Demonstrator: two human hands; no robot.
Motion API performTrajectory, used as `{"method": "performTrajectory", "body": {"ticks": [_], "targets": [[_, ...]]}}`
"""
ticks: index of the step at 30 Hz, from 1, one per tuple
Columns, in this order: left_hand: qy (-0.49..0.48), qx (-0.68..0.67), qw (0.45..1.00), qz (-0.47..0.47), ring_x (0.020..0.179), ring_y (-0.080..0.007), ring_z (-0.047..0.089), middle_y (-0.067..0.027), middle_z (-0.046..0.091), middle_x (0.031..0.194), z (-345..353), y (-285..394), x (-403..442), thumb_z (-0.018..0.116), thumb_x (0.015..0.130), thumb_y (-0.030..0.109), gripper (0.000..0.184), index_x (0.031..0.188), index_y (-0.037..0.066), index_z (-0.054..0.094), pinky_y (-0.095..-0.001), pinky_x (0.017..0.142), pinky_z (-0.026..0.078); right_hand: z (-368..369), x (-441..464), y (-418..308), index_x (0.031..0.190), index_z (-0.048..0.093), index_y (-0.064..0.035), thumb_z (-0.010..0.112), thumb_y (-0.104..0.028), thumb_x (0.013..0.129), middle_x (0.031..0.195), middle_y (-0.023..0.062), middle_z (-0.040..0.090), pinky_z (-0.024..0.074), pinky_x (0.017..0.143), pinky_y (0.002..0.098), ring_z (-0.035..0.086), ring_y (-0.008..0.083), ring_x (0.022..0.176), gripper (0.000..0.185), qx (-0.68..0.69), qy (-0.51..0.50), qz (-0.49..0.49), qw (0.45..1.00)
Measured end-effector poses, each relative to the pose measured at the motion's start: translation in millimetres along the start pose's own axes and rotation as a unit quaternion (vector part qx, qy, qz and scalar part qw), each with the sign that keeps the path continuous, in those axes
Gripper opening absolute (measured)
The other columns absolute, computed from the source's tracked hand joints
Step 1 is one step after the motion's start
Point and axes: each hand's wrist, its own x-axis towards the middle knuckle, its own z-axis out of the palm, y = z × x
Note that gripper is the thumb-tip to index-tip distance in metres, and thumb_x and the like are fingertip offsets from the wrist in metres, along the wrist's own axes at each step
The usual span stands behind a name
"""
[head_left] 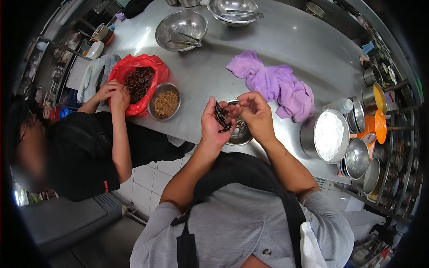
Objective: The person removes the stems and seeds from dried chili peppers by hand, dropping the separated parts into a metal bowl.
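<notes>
My left hand (215,123) is palm up and cupped, with a small bunch of dark, thin, shrivelled dried chillies (221,117) lying across the palm and fingers. Close beside it, my right hand (256,115) has thumb and fingers pinched together near the left fingertips; whatever sits in that pinch is too small to make out. Both hands are above a metal bowl (241,137), partly hidden by them, with pale bits inside.
At left, a co-worker's hands (117,94) rest at a red plastic bag (159,67) of dark dried strands. Nearby stands a bowl of yellowish stalks (166,104). A purple cloth (286,87) lies ahead, and a pot of white powder (330,135) stands right. Metal bowls (182,30) sit farther back.
</notes>
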Motion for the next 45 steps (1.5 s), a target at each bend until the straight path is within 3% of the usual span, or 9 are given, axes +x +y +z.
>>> {"method": "performTrajectory", "body": {"ticks": [3,13,21,29,39,41,42,44,45], "targets": [[-0.020,0.027,0.999,0.007,0.069,-0.0177,0.059,-0.0081,0.064,0.082,2,0,4,0.054,0.092,0.037,0.028,0.082,0.011,0.058,-0.0276,0.053,0.044,-8,2,-9,0.104,0.053,0.0023,0.053,0.010,0.082,0.098,0.0096,0.059,0.0507,0.078,0.0251,0.061,0.0147,0.086,0.024,0.076,0.004,0.086,0.993],[-0.010,0.095,0.995,-0.007,0.050,-0.0103,0.044,-0.0045,0.053,0.070,2,9,3,0.057,0.091,0.020,0.015,0.082,0.009,0.052,-0.0219,0.041,0.033,-41,2,-4,0.107,0.055,0.0016,0.059,-0.002,0.087,0.100,0.0126,0.064,0.0532,0.074,0.0260,0.063,0.0150,0.084,0.020,0.072,0.031,0.117,0.990],[0.000,0.310,0.951,-0.002,0.048,-0.0068,0.040,-0.0020,0.049,0.066,15,-5,-12,0.058,0.090,0.015,0.009,0.088,0.007,0.056,-0.0196,0.039,0.030,-37,14,-2,0.097,0.058,-0.0008,0.067,-0.007,0.085,0.073,0.0002,0.060,0.0452,0.058,0.0189,0.056,0.0049,0.065,0.016,-0.113,-0.046,0.073,0.990],[-0.025,0.326,0.944,0.042,0.048,-0.0057,0.040,-0.0012,0.050,0.066,16,3,-20,0.060,0.089,0.015,0.010,0.091,0.006,0.055,-0.0188,0.039,0.030,-25,11,-7,0.101,0.060,-0.0003,0.064,-0.014,0.089,0.077,0.0019,0.063,0.0470,0.058,0.0187,0.057,0.0059,0.065,0.019,0.038,-0.019,0.160,0.986],[-0.013,0.297,0.955,-0.013,0.047,-0.0060,0.040,-0.0018,0.050,0.065,15,3,-27,0.060,0.089,0.015,0.012,0.092,0.008,0.051,-0.0195,0.038,0.030,-29,7,1,0.090,0.062,-0.0016,0.066,-0.017,0.087,0.073,-0.0004,0.057,0.0429,0.056,0.0215,0.053,0.0068,0.063,0.016,-0.031,-0.049,0.152,0.987],[-0.011,0.294,0.956,-0.023,0.047,-0.0060,0.039,-0.0015,0.050,0.065,13,2,-28,0.060,0.089,0.014,0.012,0.090,0.009,0.050,-0.0194,0.038,0.030,-26,1,12,0.090,0.062,-0.0025,0.068,-0.018,0.084,0.073,0.0046,0.060,0.0439,0.054,0.0268,0.055,0.0108,0.061,0.017,-0.258,-0.014,-0.062,0.964],[-0.010,0.290,0.956,-0.032,0.046,-0.0059,0.039,-0.0013,0.049,0.065,12,2,-28,0.060,0.089,0.014,0.011,0.089,0.010,0.049,-0.0193,0.038,0.029,-26,2,18,0.090,0.062,-0.0025,0.068,-0.018,0.084,0.073,0.0046,0.060,0.0439,0.054,0.0268,0.055,0.0108,0.061,0.017,-0.259,-0.013,-0.063,0.964],[-0.007,0.301,0.953,-0.032,0.046,-0.0058,0.039,-0.0010,0.049,0.065,11,-4,-29,0.060,0.089,0.014,0.011,0.089,0.010,0.049,-0.0193,0.038,0.029,-26,1,31,0.088,0.061,-0.0016,0.067,-0.015,0.083,0.071,0.0073,0.058,0.0443,0.054,0.0306,0.056,0.0138,0.060,0.016,-0.404,0.030,-0.260,0.877],[-0.004,0.312,0.950,-0.028,0.046,-0.0057,0.038,-0.0008,0.049,0.065,11,-6,-29,0.060,0.088,0.014,0.011,0.088,0.010,0.049,-0.0194,0.038,0.028,-26,-1,34,0.088,0.061,-0.0016,0.067,-0.015,0.083,0.071,0.0073,0.058,0.0443,0.054,0.0306,0.056,0.0138,0.060,0.016,-0.405,0.032,-0.260,0.876]]}}
